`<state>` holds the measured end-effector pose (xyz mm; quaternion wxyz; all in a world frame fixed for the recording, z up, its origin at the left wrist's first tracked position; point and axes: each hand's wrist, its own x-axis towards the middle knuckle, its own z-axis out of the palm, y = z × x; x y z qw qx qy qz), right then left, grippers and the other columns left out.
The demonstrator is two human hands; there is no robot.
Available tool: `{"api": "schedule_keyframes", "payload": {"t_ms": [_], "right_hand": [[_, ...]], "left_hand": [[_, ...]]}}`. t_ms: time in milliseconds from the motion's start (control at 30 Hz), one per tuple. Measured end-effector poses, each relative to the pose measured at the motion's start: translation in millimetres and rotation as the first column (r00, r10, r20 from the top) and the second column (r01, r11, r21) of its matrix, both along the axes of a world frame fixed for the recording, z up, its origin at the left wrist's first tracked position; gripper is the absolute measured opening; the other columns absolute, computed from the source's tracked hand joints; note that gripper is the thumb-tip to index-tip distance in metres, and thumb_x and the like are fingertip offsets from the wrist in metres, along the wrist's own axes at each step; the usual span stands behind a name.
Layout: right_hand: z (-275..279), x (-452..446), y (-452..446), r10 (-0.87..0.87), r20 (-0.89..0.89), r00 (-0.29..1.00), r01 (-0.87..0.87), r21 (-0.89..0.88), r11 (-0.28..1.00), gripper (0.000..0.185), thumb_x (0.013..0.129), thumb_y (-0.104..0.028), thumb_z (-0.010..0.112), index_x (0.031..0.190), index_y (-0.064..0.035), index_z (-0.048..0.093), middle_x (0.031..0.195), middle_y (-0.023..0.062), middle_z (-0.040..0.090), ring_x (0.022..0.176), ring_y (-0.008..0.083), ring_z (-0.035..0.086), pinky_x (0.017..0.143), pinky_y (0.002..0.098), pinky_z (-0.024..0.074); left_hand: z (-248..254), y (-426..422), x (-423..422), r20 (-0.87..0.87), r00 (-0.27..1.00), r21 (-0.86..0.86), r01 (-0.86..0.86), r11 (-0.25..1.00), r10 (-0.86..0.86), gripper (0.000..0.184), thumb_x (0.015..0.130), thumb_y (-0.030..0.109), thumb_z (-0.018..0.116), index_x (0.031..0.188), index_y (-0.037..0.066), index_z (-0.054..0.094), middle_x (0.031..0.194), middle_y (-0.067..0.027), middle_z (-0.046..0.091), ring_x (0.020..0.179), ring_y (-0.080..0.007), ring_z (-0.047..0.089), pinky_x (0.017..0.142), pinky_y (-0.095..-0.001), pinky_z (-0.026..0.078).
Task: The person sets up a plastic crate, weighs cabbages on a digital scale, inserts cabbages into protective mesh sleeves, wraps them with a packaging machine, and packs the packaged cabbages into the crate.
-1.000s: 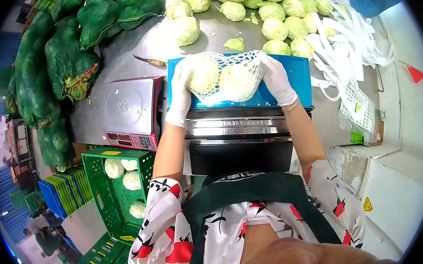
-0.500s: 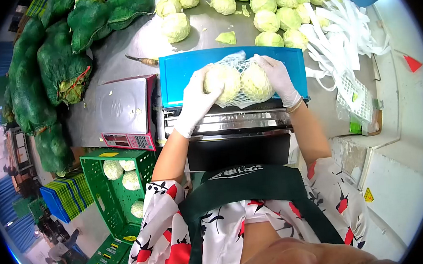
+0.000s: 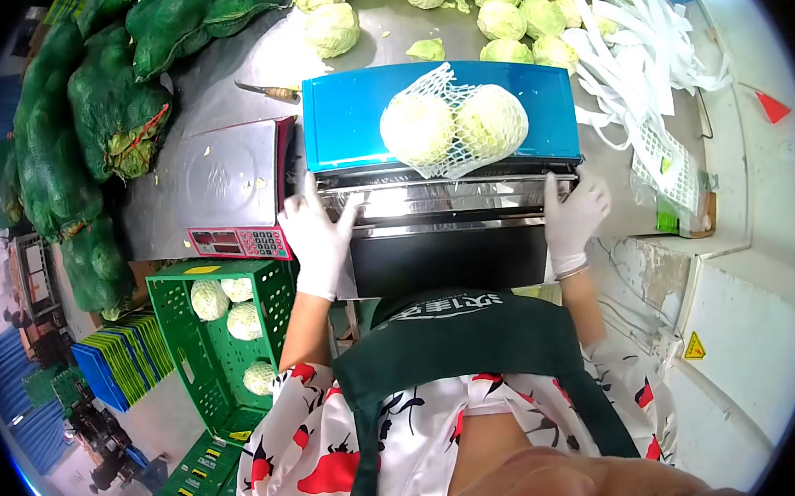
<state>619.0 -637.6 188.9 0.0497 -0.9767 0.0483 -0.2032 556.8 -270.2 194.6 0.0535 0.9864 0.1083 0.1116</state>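
Note:
Two pale cabbages in a white mesh net (image 3: 453, 124) rest on the blue top plate (image 3: 342, 114) of a machine with shiny metal bars across its front. Neither hand touches the cabbages. My left hand (image 3: 319, 240), in a white glove, is at the left end of the bars, its thumb and fingers spread. At the right end is my gloved right hand (image 3: 577, 217), thumb and fingers apart. Something thin and clear, possibly film, lies along the bars (image 3: 449, 200); whether the fingertips touch it is not clear.
A scale (image 3: 231, 181) and a knife (image 3: 269, 91) lie to the left. Bare cabbages (image 3: 501, 19) fill the back, with green net sacks (image 3: 115, 102) at far left. White netting (image 3: 639, 74) hangs at right. A green crate (image 3: 211, 353) holds several netted cabbages.
Both hands have let go of the netted cabbages, which now lie on the blue plate. The hands have drawn back toward me and apart, to the two ends of the metal bars.

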Motion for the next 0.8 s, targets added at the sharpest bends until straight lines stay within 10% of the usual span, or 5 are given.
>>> {"api": "schedule_keyframes", "payload": {"t_ms": [133, 233, 467, 567, 800], "right_hand": [[-17.7, -17.7, 25.6, 0.093, -0.219, 0.971, -0.006, 0.366, 0.931, 0.038, 0.093, -0.028, 0.064, 0.124, -0.0068, 0.059, 0.101, 0.011, 0.067, 0.113, 0.03, 0.052, 0.105, 0.0493, 0.0331], [-8.6, -11.1, 9.5, 0.264, -0.162, 0.951, 0.01, 0.868, 0.497, 0.027, 0.095, -0.014, 0.061, 0.119, -0.004, 0.066, 0.094, 0.0065, 0.067, 0.094, 0.0175, 0.059, 0.093, 0.0324, 0.0427], [123.0, -11.8, -74.1, 0.785, 0.047, 0.618, -0.165, 0.984, 0.071, 0.018, 0.086, -0.006, 0.065, 0.1, 0.0032, 0.072, 0.099, 0.0085, 0.068, 0.096, 0.0144, 0.061, 0.094, 0.0301, 0.0468], [127.9, 44.5, -48.3, 0.609, -0.057, 0.791, -0.228, 0.896, 0.381, 0.047, 0.078, -0.01, 0.076, 0.122, 0.0035, 0.063, 0.119, 0.0169, 0.065, 0.116, 0.025, 0.059, 0.107, 0.0348, 0.041], [13.9, 134.8, 28.4, 0.812, -0.112, 0.572, -0.448, 0.787, 0.424, 0.118, 0.06, -0.028, 0.095, 0.153, -0.0002, 0.026, 0.146, 0.0179, 0.048, 0.137, 0.0266, 0.044, 0.116, 0.0361, 0.0305]], "left_hand": [[-30.8, -29.7, -6.8, 0.023, 1.0, -0.482, -0.002, 0.876, 0.015, 0.065, 0.086, 0.015, 0.073, 0.144, 0.0, 0.046, 0.094, -0.0081, 0.067, 0.089, -0.0225, 0.06, 0.086, -0.0385, 0.044], [-38.1, -30.1, -2.0, 0.005, 1.0, -0.999, 0.005, 0.054, 0.005, 0.033, 0.093, 0.006, 0.065, 0.126, 0.004, 0.066, 0.092, -0.0058, 0.068, 0.085, -0.0145, 0.061, 0.081, -0.0295, 0.049], [112.5, 21.7, -5.3, 0.315, 0.833, -0.949, 0.263, -0.176, -0.455, 0.017, 0.087, 0.01, 0.072, 0.1, 0.0, 0.076, 0.085, -0.0092, 0.069, 0.079, -0.016, 0.063, 0.075, -0.0311, 0.051], [103.7, 4.1, 62.6, 0.342, 0.864, -0.822, 0.465, 0.329, -0.369, 0.101, 0.073, 0.026, 0.085, 0.153, 0.0, 0.029, 0.153, -0.0201, 0.039, 0.141, -0.0316, 0.039, 0.118, -0.0432, 0.029], [13.3, -29.0, 149.7, -0.019, 0.839, -0.734, 0.358, 0.577, -0.544, 0.127, 0.053, 0.031, 0.095, 0.154, 0.005, 0.022, 0.146, -0.0263, 0.042, 0.135, -0.0389, 0.044, 0.114, -0.0428, 0.036]]}}
